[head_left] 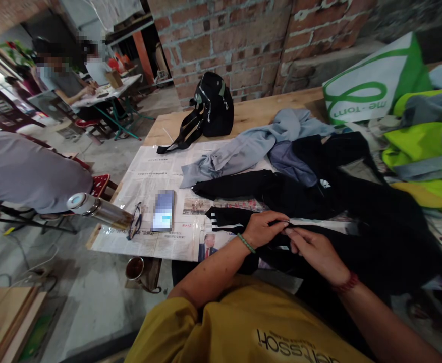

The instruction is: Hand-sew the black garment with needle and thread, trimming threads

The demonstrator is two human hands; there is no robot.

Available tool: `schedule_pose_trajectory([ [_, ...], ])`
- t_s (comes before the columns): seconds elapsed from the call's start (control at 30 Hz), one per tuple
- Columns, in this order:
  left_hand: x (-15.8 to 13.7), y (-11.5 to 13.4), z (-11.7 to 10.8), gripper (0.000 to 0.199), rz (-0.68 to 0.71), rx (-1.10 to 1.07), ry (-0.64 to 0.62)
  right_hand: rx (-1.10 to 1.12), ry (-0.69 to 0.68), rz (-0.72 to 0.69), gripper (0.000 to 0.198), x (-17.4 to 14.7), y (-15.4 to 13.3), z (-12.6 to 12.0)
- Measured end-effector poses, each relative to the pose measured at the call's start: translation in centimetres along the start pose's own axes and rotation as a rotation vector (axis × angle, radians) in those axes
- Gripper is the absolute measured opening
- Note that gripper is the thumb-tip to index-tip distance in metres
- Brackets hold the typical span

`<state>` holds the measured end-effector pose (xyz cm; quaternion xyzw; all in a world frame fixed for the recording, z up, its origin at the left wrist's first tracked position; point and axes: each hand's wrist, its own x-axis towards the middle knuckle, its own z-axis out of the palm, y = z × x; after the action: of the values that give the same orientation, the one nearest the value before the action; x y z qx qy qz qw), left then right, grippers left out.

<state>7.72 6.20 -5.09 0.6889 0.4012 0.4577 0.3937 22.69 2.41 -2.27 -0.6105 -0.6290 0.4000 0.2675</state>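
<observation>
My left hand, with a green bead bracelet at its wrist, pinches the edge of a black garment on the table. Close by, almost fingertip to fingertip, my right hand grips the same dark cloth; a red bracelet circles that wrist. Any small item between the fingertips is too small to make out. White stripes mark a black sleeve end left of my hands. Behind the black cloth lies a light grey garment, crumpled across the newspaper.
Newspaper covers the wooden table. On it are a phone, glasses and a glass flask. Farther back stand a black bag and a green-white bag; yellow-green clothing lies right. People sit at left.
</observation>
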Motion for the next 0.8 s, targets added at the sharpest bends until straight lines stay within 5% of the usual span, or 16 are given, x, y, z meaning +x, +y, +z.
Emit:
schedule_pose_trajectory([
  [0.2,0.0,-0.2,0.1,0.015,0.02,0.002,-0.017,0.233,0.028,0.064,0.06,0.2,0.6,-0.2],
  [0.43,0.0,-0.1,0.0,0.014,0.034,0.023,-0.018,-0.019,-0.053,0.016,0.044,0.3,0.9,0.0],
  [0.8,0.0,-0.4,0.4,0.018,0.045,0.092,-0.018,0.028,-0.124,0.014,0.039,0.3,0.7,-0.7],
])
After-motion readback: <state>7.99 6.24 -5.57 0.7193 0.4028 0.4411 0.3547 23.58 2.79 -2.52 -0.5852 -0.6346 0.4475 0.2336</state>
